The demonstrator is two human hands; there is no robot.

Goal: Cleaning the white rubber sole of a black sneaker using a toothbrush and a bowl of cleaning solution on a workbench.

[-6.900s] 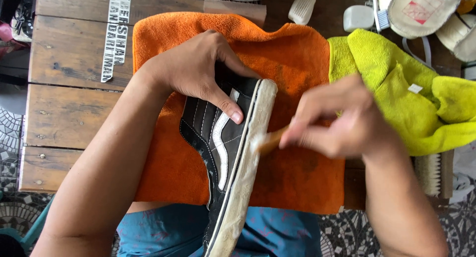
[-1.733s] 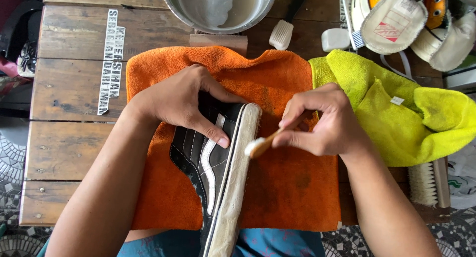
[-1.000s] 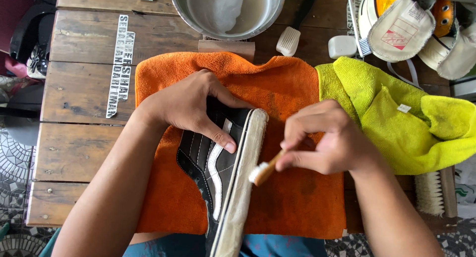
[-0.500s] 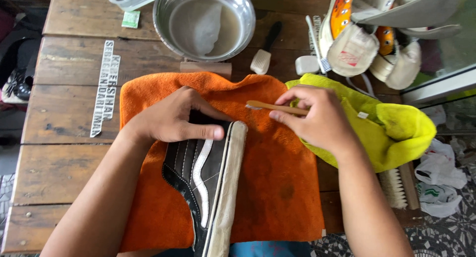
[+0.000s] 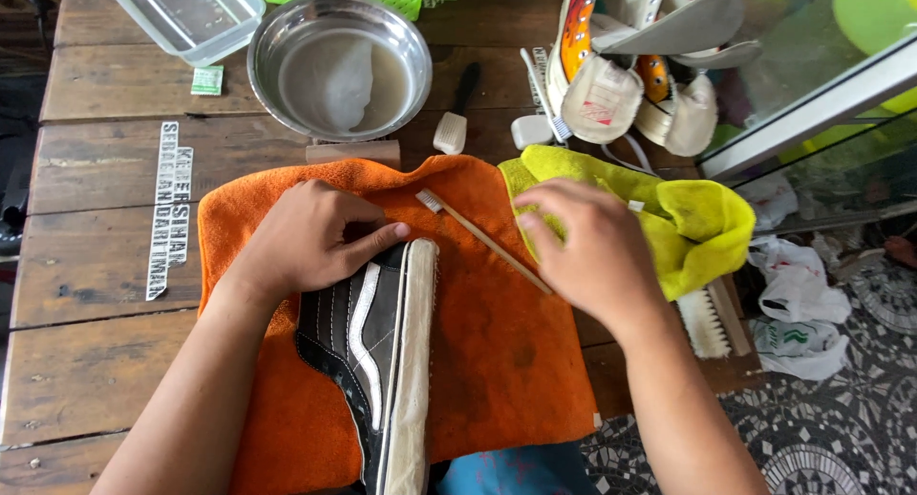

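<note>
A black high-top shoe [image 5: 358,337] with a white side stripe and a soapy white sole edge lies on its side on an orange towel [image 5: 497,352]. My left hand [image 5: 306,235] grips the shoe's upper end, thumb along its top. A wooden toothbrush [image 5: 478,235] lies diagonally on the towel, bristles toward the far left, its handle end running under my right hand [image 5: 583,251]. That hand is palm down, fingers apart, fingertips at the edge of a yellow cloth [image 5: 688,218].
On the wooden table [image 5: 95,266] at the back stand a metal bowl [image 5: 415,51] of cloudy water, a clear plastic container [image 5: 186,12], a white brush [image 5: 452,127] and piled shoes [image 5: 621,75]. A scrub brush [image 5: 707,318] and plastic bags [image 5: 793,313] are at right.
The toothbrush went from scrubbing the sole edge, lifted in my right hand, to lying on the towel. My right hand moved toward the yellow cloth. The view shifted, showing more of the table's back.
</note>
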